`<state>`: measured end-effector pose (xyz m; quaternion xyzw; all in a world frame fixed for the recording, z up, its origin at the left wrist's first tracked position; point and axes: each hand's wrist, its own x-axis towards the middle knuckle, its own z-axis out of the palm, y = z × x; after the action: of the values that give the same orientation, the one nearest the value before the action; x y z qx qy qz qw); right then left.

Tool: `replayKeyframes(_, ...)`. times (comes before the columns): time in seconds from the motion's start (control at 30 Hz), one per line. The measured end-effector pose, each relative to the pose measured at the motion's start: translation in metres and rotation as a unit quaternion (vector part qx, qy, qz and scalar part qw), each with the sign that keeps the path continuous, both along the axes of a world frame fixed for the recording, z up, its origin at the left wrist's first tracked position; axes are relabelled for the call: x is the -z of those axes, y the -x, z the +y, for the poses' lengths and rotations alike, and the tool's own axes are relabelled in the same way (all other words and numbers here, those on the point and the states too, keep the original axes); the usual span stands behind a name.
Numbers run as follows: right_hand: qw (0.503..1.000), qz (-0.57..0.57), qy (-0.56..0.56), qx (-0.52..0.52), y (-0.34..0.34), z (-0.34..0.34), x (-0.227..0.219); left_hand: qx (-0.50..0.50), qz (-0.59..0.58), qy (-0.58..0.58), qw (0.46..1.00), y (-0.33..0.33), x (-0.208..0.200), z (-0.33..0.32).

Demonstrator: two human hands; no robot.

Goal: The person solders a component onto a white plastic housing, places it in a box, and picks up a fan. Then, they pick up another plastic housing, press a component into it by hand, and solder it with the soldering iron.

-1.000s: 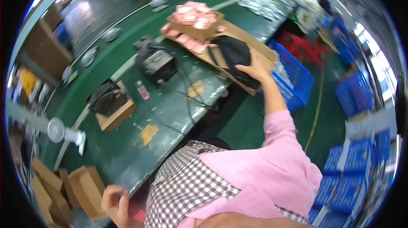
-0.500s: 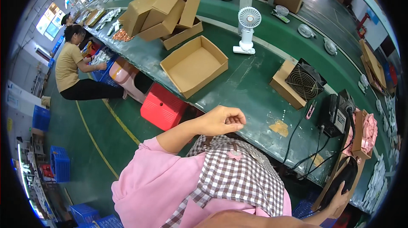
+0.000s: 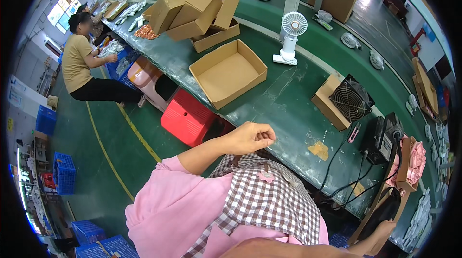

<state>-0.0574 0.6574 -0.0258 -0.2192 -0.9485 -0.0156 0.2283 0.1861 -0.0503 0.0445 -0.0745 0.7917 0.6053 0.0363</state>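
Note:
My left hand (image 3: 251, 138) hovers over the table's near edge, its fingers curled in and nothing seen in them. At the lower right, my right hand (image 3: 383, 231) is closed beside a dark, rounded black thing (image 3: 385, 212) in a long cardboard box (image 3: 369, 213). What its fingertips hold is hidden. Just beyond stands a smaller cardboard box (image 3: 405, 165) with pink plastic parts (image 3: 416, 161). A black power unit (image 3: 377, 140) with cables sits to its left.
An open, shallow cardboard tray (image 3: 226, 98) lies on the green table (image 3: 269, 111), by stacked cartons (image 3: 199, 10). A small white fan (image 3: 291, 37) and a black cooling fan (image 3: 350, 98) stand beyond. A red stool (image 3: 190, 118) and a seated person (image 3: 82, 68) are left.
My right hand has turned and closed more beside the black thing. My left hand keeps nearly the same curled pose. The view has swung slightly, and the seated person's arm has shifted.

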Motion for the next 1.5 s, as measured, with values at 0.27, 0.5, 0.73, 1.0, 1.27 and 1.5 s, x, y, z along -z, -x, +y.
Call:
replayKeyframes(0.27, 0.989, 0.052, -0.024, -0.133, 0.007, -0.049, -0.026, -0.009, -0.005, 0.044, 0.999, 0.006, 0.001, 0.005)
replayKeyframes(0.5, 0.994, -0.019, 0.006, -0.109, 0.019, -0.033, -0.033, -0.007, 0.002, 0.067, 0.998, 0.014, 0.011, 0.008)
replayKeyframes(0.73, 0.996, 0.005, 0.061, -0.060, 0.026, -0.038, -0.011, -0.044, -0.052, 0.072, 0.995, 0.014, 0.011, 0.007)
replayKeyframes(1.0, 0.963, 0.007, 0.227, -0.146, -0.010, -0.081, -0.065, -0.017, -0.008, 0.078, 0.997, 0.032, 0.020, 0.016)
replayKeyframes(1.27, 0.975, 0.043, 0.217, -0.015, -0.002, -0.053, -0.051, -0.037, -0.056, 0.019, 0.998, 0.024, 0.031, 0.006)
replayKeyframes(1.5, 0.973, 0.048, 0.187, -0.126, -0.013, -0.127, -0.066, -0.026, -0.037, 0.041, 0.998, 0.037, 0.030, 0.017)
